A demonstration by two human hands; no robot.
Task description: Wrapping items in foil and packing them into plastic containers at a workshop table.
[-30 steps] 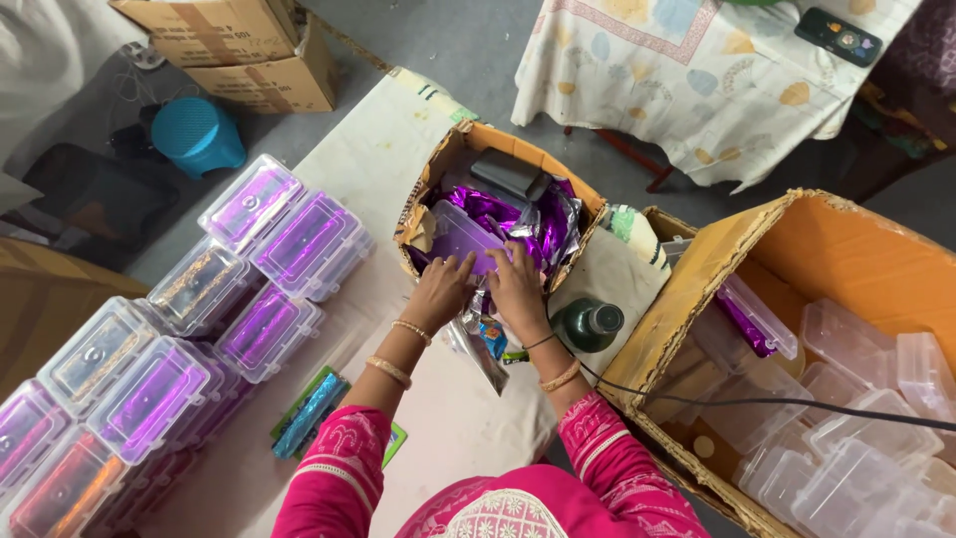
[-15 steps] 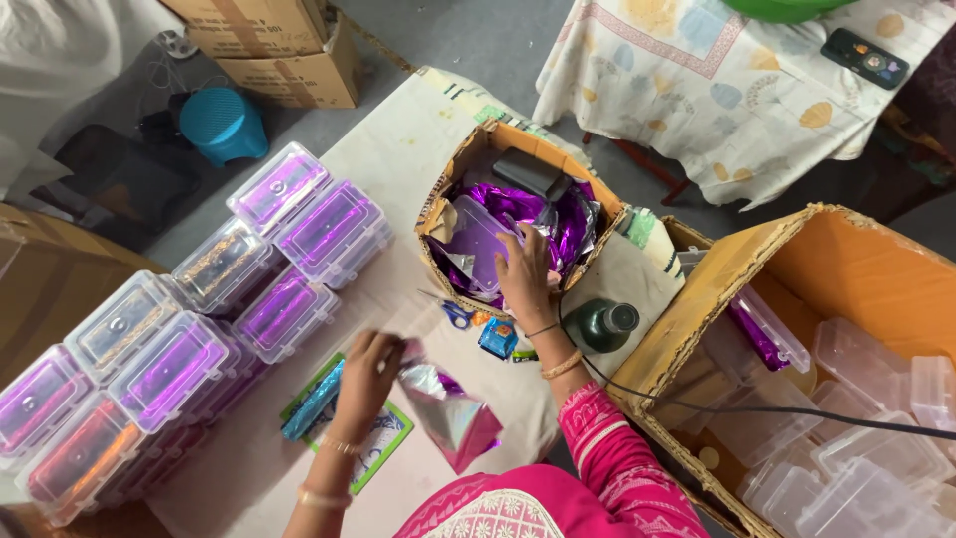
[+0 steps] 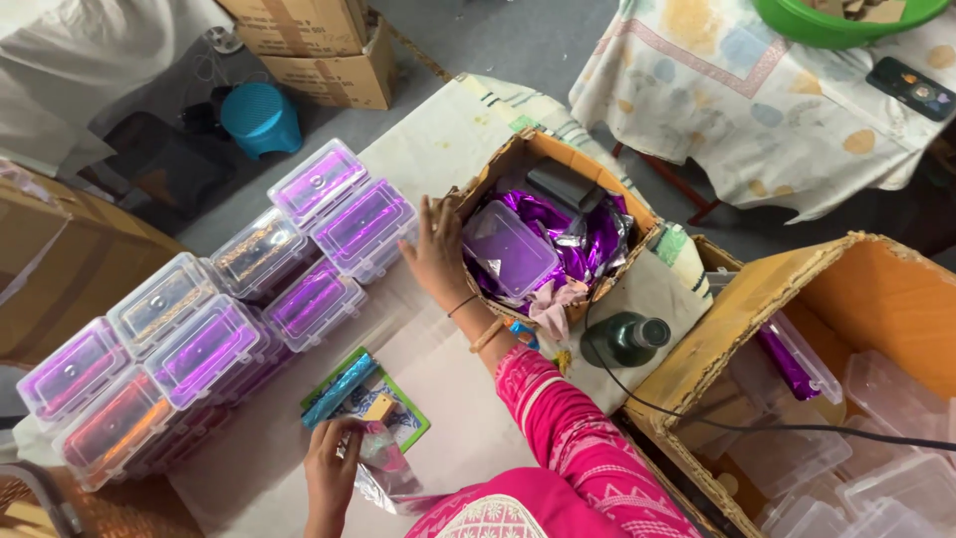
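My left hand [image 3: 329,470] is low at the table's near edge, closed on a shiny silver-pink foil pouch [image 3: 383,466]. It rests beside a green-edged card [image 3: 398,418] and a blue foil strip [image 3: 337,391]. My right hand [image 3: 436,254], with bangles and a pink sleeve, is spread with nothing in it. It lies against the left flap of a small cardboard box [image 3: 518,154]. That box holds crumpled purple foil [image 3: 588,244], a clear plastic box [image 3: 510,249] and a dark block [image 3: 563,184].
Stacked clear lidded boxes with purple and orange contents [image 3: 209,309] fill the table's left side. A dark green bottle [image 3: 625,339] and a black cable [image 3: 697,423] lie right of my arm. A large carton [image 3: 827,279] of clear boxes stands right. A blue stool [image 3: 261,118] sits on the floor.
My right hand came out of the small cardboard box and moved to its left flap. My left hand drew back toward my body with the foil pouch.
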